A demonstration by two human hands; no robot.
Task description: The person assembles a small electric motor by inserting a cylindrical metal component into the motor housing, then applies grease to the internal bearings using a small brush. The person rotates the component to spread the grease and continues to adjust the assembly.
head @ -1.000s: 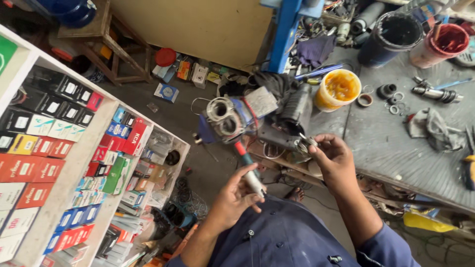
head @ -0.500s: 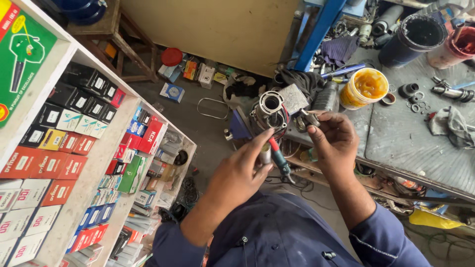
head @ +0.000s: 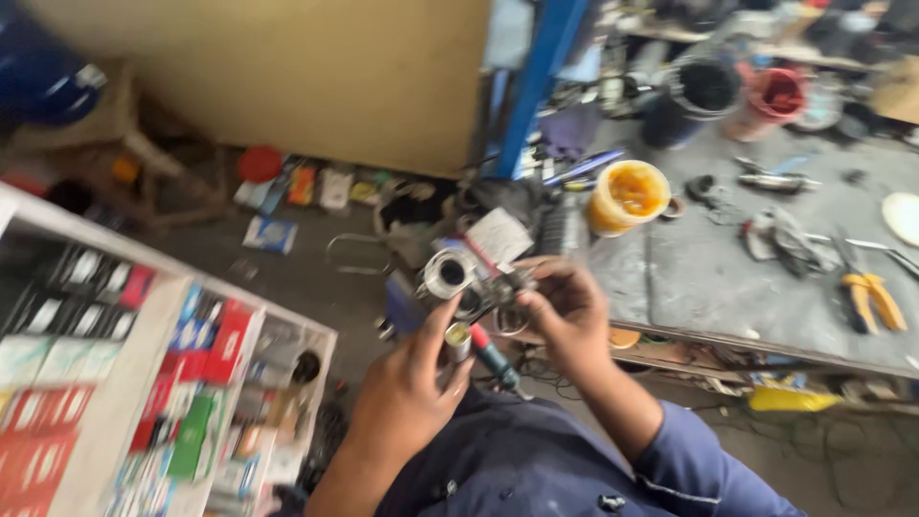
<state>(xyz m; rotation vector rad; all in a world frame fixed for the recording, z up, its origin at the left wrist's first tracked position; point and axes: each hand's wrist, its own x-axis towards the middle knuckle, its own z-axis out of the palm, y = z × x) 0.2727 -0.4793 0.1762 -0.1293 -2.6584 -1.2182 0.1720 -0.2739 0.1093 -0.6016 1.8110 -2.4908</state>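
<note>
Far to the left of our fingers we see a white shelf unit packed with small red, black and blue boxes. Nearer in, our left hand rises from below with its fingers curled around a screwdriver with a red and dark handle, the handle slanting down to the right of the thumb; a small metal cap sits just at the fingertips. Directly above those fingertips is a metal part with a round bore, blurred, so we cannot tell its exact make-up. Our right hand meets it from the right, its fingers closed on the part's right end, holding it in the air just off the edge of the counter. Past the right fingers, on the counter, stands an open tub of yellow grease. Farther right lie a crumpled rag and yellow-handled pliers, well apart from both hands. At the counter's far side stand a black bucket and a red cup.
</note>
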